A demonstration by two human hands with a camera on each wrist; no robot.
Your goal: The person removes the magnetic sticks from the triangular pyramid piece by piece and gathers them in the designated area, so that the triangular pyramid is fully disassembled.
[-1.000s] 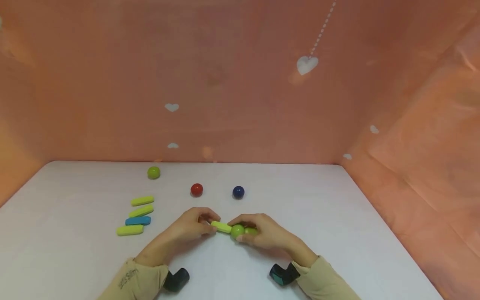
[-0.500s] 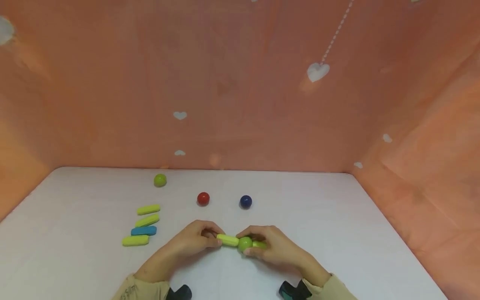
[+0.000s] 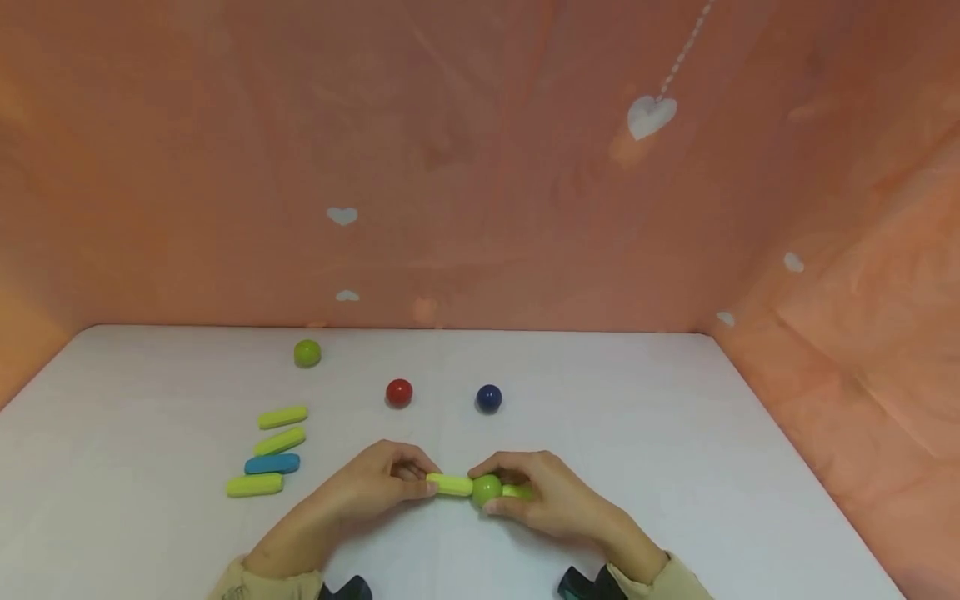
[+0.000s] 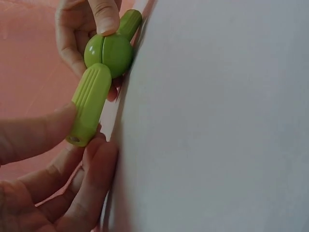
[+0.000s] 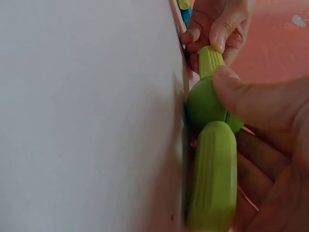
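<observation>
My left hand (image 3: pixel 382 479) pinches the free end of a yellow-green ridged rod (image 4: pixel 89 104) between thumb and fingers. The rod's other end meets a green ball (image 3: pixel 487 490). My right hand (image 3: pixel 551 496) grips that ball, its thumb on the near side and fingers around the far side. From the ball's right side a second yellow-green rod (image 5: pixel 212 179) sticks out, partly hidden by the right hand in the head view. The two rods and the ball form one line just over the white table, with a thin seam showing round the ball in the left wrist view.
Left of the hands lie several loose rods: yellow-green ones (image 3: pixel 255 485) and a blue one (image 3: pixel 272 464). Farther back sit a green ball (image 3: pixel 307 353), a red ball (image 3: pixel 399 393) and a dark blue ball (image 3: pixel 489 398). An orange cloth (image 3: pixel 480 167) rises behind the white table (image 3: pixel 637 400).
The left rod and the ball have come into a straighter line, and the left fingers hold the rod's end. The whole head view has shifted slightly; the loose pieces stay in place.
</observation>
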